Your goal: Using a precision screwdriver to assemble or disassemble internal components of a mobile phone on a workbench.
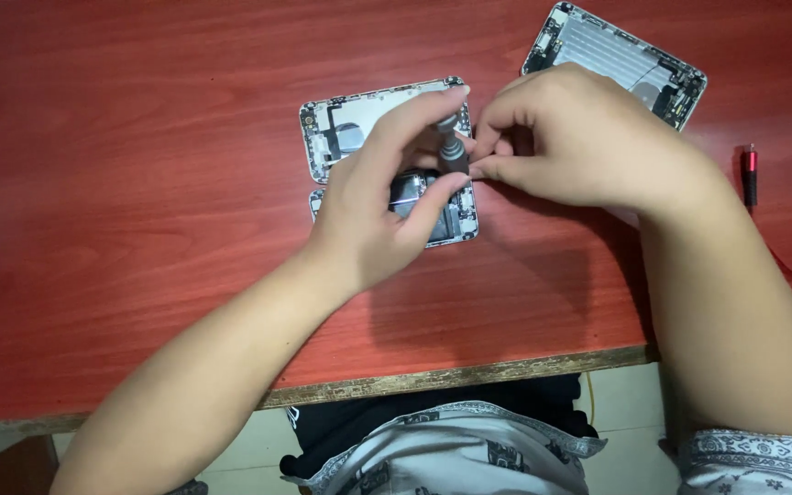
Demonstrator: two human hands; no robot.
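A grey screwdriver [452, 151] is gripped upright by the closed left hand [387, 197] over an opened phone [387, 165] at the counter's [139, 229] centre. The right hand [570, 137] is pinched shut at the tool's shaft. A second opened phone [616, 60] lies toward the far right corner.

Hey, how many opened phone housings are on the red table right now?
3. One upper housing sits behind the left hand, one lower housing lies largely under that hand, and a third housing lies at the table's far right. Hands may hide more parts.

grey screwdriver [452, 149] upright, opened phone [387, 165] flat
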